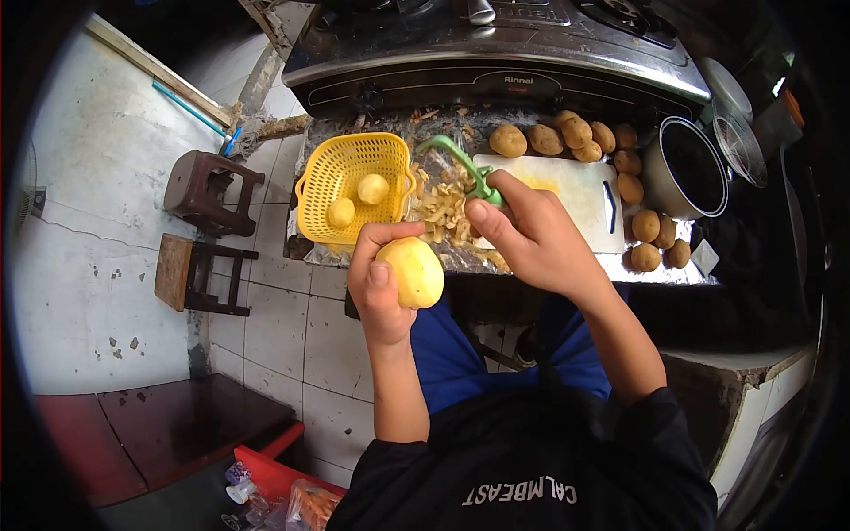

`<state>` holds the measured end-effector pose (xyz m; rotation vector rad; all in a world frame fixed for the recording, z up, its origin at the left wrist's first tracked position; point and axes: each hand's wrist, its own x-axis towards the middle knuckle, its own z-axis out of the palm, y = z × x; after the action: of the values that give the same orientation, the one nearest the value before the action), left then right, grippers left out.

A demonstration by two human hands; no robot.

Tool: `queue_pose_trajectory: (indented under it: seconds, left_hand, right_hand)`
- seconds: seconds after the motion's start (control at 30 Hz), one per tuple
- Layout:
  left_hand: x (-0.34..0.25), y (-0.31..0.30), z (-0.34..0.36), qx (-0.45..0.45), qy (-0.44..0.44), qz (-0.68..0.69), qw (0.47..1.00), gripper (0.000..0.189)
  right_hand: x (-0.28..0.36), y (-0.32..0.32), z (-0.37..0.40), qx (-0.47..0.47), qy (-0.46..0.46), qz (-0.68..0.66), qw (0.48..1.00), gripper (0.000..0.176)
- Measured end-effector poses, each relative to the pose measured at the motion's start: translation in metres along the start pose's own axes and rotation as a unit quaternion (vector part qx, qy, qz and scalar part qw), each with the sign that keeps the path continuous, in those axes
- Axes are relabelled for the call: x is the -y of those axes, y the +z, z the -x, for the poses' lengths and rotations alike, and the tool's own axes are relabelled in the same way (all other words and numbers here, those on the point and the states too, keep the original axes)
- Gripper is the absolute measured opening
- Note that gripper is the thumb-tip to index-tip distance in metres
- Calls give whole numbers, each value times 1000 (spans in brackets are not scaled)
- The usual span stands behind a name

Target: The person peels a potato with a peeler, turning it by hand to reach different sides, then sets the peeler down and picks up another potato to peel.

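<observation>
My left hand (382, 288) is wrapped round a peeled yellow potato (416, 273), in front of the counter's edge. To its right, over the counter, my right hand (522, 217) grips a green peeler (465, 165), which is apart from the potato. Two more peeled potatoes (373, 188) lie in the yellow basket (320, 186) behind my left hand. Potato peelings (443, 205) are heaped between the basket and a white cutting board (575, 190). Several unpeeled potatoes (575, 134) sit behind the board and down its right side.
A stove (522, 80) runs along the back of the counter. At the right stand a metal pot (686, 168) and a strainer (739, 142). Two stools (197, 193) are on the tiled floor at the left. A red container (283, 473) is at the bottom.
</observation>
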<state>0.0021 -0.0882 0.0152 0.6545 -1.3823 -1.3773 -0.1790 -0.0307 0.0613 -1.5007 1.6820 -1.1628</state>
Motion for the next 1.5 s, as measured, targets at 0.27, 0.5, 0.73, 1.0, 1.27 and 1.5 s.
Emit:
queue_pose_trajectory:
  seconds: [0.27, 0.5, 0.73, 1.0, 1.27, 1.5]
  left_hand:
    - [-12, 1, 5, 27, -21, 58, 998, 60]
    - [-27, 5, 8, 79, 12, 6, 997, 59]
    - [-30, 7, 9, 71, 7, 4, 997, 57]
    - [-26, -8, 12, 76, -12, -4, 997, 64]
    - [-8, -12, 9, 80, -26, 6, 996, 65]
    - [-14, 7, 1, 62, 50, -70, 994, 61]
  right_hand:
    - [30, -8, 40, 32, -238, 249, 938, 32]
    - [29, -7, 38, 9, -227, 246, 942, 31]
    - [25, -2, 29, -7, -219, 213, 952, 30]
    - [20, -4, 21, 35, -202, 142, 968, 30]
    - [23, 2, 19, 12, -93, -57, 994, 34]
    - [16, 26, 13, 13, 10, -195, 981, 29]
